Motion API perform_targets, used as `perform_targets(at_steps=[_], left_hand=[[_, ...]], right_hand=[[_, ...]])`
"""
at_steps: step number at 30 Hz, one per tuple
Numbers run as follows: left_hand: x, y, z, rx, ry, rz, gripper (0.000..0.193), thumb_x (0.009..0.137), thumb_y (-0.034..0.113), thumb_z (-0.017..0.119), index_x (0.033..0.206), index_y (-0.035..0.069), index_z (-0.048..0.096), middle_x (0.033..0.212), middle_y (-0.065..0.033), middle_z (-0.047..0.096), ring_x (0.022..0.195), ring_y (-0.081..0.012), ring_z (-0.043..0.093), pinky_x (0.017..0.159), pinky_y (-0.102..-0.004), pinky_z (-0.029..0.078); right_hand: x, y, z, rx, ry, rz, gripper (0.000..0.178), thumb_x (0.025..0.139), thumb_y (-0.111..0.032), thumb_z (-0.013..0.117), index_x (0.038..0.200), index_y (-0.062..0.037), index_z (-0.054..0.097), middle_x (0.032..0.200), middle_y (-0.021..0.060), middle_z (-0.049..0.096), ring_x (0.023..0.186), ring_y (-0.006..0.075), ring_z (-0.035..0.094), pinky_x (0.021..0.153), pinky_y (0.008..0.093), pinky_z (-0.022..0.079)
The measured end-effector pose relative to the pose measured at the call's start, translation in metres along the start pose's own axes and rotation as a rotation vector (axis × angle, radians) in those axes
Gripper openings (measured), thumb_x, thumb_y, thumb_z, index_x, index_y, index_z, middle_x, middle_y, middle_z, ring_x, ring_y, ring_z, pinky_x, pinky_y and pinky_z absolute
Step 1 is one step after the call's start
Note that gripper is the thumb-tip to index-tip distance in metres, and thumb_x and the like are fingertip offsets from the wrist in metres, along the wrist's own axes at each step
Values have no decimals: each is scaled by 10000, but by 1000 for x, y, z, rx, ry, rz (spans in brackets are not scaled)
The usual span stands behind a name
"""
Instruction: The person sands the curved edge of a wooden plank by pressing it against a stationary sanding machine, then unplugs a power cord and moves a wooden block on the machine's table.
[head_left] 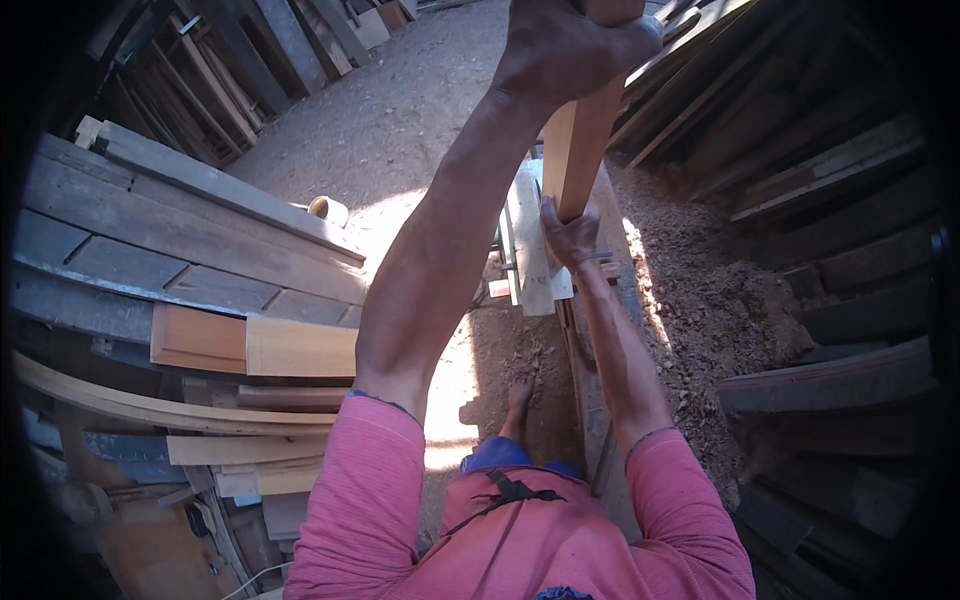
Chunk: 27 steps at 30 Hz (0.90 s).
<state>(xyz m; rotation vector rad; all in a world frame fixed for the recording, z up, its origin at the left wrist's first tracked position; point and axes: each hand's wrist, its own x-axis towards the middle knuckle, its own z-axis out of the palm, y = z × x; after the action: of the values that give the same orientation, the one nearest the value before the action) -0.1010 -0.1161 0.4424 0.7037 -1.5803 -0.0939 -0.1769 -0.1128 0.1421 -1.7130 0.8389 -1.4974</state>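
Observation:
A long, square-edged wooden beam (567, 155) is raised in front of me, its upper end running out of the picture at the top. High up, my left hand (575, 50) is closed round it, the fingers partly cut off by the frame. At the lower end my right hand (572, 232) grips the same beam, fingers wrapped about its edge. Behind the beam's lower end stands a narrow bench or machine table with a pale wooden board (530, 245) on it. Whether the beam touches that board I cannot tell.
Stacked planks (200, 240) fill the left side, with pale cut boards (300, 347) among them. Wood shavings (725, 290) are heaped on the right, before more timber (840, 260). A round, pale container (328, 210) lies on the ground beyond the left stack.

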Motion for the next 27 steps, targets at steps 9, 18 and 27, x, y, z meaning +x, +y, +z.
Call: perform_targets(at_steps=[9,18,27], left_hand=[[-4,13,1,-43,-11,-10,1091,725,-50,633,1621,-13,11,1428,-194,482,1318,-267,518,1107,-348,461],[-2,12,1,-31,-20,-60,1107,717,-46,640,1632,27,21,1388,-176,499,1282,-264,540,1087,-359,484],[5,-1,-6,-83,-38,-54,1104,715,-39,654,1622,-9,25,1393,-178,495,1308,-263,523,1115,-362,454]], right_hand=[[2,2,3,16,10,24,187,817,-149,762,846,8,665,723,176,679,643,322,704,597,418,535],[5,6,4,-2,21,-1,190,820,-169,755,848,-4,666,720,164,674,639,326,691,615,421,534],[6,3,7,6,-31,43,192,816,-160,759,837,1,656,710,164,670,632,313,693,601,421,528]])
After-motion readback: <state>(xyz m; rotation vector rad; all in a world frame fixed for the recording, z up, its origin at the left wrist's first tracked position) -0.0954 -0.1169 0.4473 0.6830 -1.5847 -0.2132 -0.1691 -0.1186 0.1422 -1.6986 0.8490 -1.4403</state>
